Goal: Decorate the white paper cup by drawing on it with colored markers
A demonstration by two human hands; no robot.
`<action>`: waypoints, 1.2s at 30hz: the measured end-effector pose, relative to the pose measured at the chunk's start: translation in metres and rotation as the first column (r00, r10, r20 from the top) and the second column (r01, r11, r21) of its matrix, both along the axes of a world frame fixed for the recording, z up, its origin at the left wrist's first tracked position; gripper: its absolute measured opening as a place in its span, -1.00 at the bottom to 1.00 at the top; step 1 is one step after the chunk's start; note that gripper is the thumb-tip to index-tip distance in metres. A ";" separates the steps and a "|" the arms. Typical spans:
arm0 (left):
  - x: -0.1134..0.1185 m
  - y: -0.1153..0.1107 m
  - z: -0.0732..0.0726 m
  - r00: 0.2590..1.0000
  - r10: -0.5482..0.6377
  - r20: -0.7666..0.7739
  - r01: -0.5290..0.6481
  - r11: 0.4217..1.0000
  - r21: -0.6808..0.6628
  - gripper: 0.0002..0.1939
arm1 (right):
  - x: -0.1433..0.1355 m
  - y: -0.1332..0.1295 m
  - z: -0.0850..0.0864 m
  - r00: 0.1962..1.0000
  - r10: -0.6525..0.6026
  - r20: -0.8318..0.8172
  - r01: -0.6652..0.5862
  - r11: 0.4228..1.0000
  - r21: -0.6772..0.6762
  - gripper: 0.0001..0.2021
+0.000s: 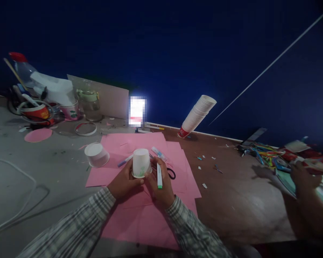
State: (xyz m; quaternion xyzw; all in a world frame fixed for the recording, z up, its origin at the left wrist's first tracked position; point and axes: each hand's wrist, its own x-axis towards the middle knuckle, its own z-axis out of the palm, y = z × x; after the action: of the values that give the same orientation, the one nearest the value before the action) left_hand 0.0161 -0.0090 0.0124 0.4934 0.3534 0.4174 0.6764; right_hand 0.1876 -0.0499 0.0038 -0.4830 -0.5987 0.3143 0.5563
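Upside down between my two hands is a white paper cup [141, 161] with green grass-like drawing near its rim. My left hand [126, 181] grips its left side, thumb along the rim. My right hand [161, 184] steadies the right side and also holds a white marker with a green end [159, 175]. Below lie several pink paper sheets [148, 222]. On them rest a purple-and-white marker [125, 160], a clear glue tube [158, 153] and scissors, of which a black handle [171, 173] shows beside my right hand.
A white paper tub [97, 156] stands left of the cup. Behind are a tilted stack of paper cups [196, 116], a glass jar [89, 105] and a bright blurred screen [137, 111]. At right, another person's hand [305, 179] is over cluttered craft supplies. A white cable [24, 172] crosses the left.
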 end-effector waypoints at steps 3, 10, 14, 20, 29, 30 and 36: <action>0.002 -0.002 0.005 0.998 0.017 -0.052 -0.018 1.000 -0.018 -0.07 | -0.001 -0.001 -0.002 1.000 0.009 -0.010 -0.009 1.000 -0.015 -0.47; 0.002 -0.003 0.013 0.998 0.060 0.012 -0.059 0.995 -0.086 -0.12 | 0.006 0.003 0.011 0.980 -0.048 -0.191 0.053 0.998 0.023 -0.53; 0.003 -0.005 0.012 0.993 0.046 0.113 -0.025 0.984 -0.179 -0.16 | 0.013 0.002 0.023 0.948 -0.042 -0.315 0.064 0.996 0.061 -0.60; 0.003 -0.005 0.013 0.979 0.040 0.200 -0.006 0.986 -0.167 -0.35 | 0.013 -0.006 0.032 0.989 0.039 -0.140 -0.013 0.984 0.180 -0.60; 0.004 -0.006 0.016 0.983 0.049 0.176 -0.008 0.974 -0.228 -0.34 | 0.006 -0.007 0.033 0.999 -0.018 0.028 0.014 0.990 0.140 -0.71; 0.005 -0.006 0.015 0.984 0.054 0.168 -0.014 0.973 -0.232 -0.33 | 0.006 -0.007 0.034 0.999 -0.016 0.040 0.010 0.987 0.158 -0.73; 0.004 -0.005 0.014 0.986 0.053 0.156 -0.016 0.973 -0.230 -0.30 | 0.003 -0.005 0.037 0.993 -0.014 0.115 -0.010 0.978 0.211 -0.76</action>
State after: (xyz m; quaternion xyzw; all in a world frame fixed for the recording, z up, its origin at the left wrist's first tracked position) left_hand 0.0198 -0.0138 0.0262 0.3707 0.3516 0.4244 0.7476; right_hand 0.1910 -0.0551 0.0410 -0.4393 -0.6594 0.2200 0.5690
